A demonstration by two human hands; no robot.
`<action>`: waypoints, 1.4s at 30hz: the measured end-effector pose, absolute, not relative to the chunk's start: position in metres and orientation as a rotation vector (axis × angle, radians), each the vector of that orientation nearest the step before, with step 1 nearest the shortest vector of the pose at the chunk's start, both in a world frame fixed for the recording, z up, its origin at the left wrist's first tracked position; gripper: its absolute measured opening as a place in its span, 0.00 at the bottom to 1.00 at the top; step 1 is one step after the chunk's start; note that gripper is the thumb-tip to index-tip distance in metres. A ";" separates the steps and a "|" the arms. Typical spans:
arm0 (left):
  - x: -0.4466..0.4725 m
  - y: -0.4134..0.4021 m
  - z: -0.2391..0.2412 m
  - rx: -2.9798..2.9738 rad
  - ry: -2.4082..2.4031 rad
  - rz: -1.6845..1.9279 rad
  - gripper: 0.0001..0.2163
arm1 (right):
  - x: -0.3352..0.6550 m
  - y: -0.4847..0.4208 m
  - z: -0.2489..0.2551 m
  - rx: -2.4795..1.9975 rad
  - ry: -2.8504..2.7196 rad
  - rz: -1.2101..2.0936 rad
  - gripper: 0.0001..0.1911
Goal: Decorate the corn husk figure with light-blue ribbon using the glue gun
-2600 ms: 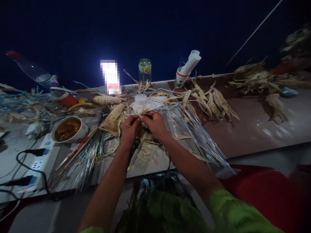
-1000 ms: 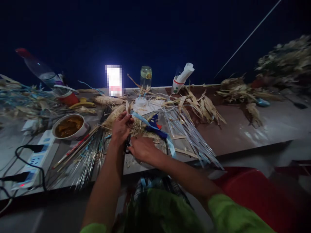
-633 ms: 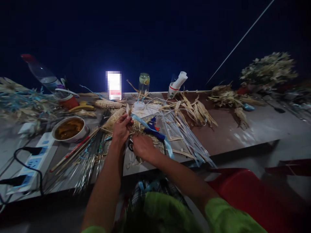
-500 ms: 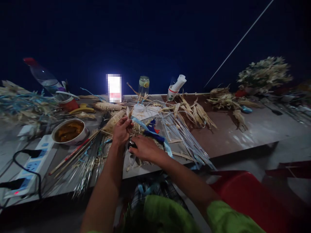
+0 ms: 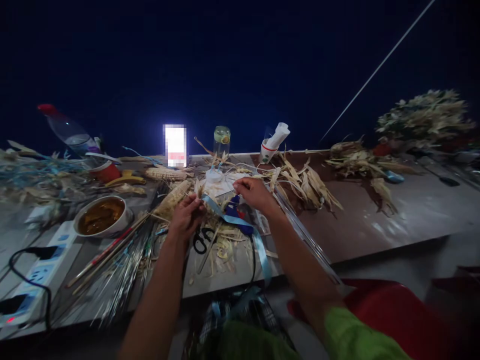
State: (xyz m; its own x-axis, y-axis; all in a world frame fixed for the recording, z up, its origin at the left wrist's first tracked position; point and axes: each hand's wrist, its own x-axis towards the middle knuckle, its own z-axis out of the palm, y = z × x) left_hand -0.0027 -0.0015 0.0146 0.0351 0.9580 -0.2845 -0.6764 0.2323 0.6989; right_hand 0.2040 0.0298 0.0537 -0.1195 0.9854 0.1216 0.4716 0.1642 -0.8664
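- Landmark: the dark-blue plastic glue gun (image 5: 232,206) with a red trigger, lying among curled pale shavings on the table.
- My left hand (image 5: 186,217), left of the glue gun: thumb and fingers pinch a small, dry, straw-coloured husk piece (image 5: 199,187), papery and pointed, tips up.
- Smooth, flat, pale-blue ribbon (image 5: 264,262): one end at those same fingertips, tied on or merely pinched I cannot tell; it runs across the glue gun and trails down nearer me.
- My right hand (image 5: 258,195), just above and right of the glue gun's nozzle: thumb and forefinger drawn together; whether anything thin sits between them, I cannot tell.
- Black ring-handled scissors (image 5: 204,238): left of the glue gun, nearer me, out of both hands.
- Beyond the glue gun: flat white paper sheet (image 5: 227,186), with a small round white piece on it.
- Right of the glue gun: glossy, clear, straight rods (image 5: 305,237), partly behind my forearm; farther back, crinkled tan corn husks (image 5: 318,187).
- Well left of the glue gun: round pale bowl (image 5: 125,222) of amber-brown contents, beside slim shiny wires (image 5: 129,265).
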 end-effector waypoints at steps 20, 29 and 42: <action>-0.005 0.003 0.001 0.489 0.864 1.289 0.11 | 0.185 0.020 0.024 -1.275 -1.475 0.778 0.13; -0.004 0.003 -0.002 0.534 0.870 1.279 0.12 | 0.175 0.017 0.025 -1.195 -1.541 0.808 0.11; 0.001 -0.002 0.002 0.581 0.850 1.258 0.12 | 0.180 0.021 0.013 -1.337 -1.598 0.649 0.15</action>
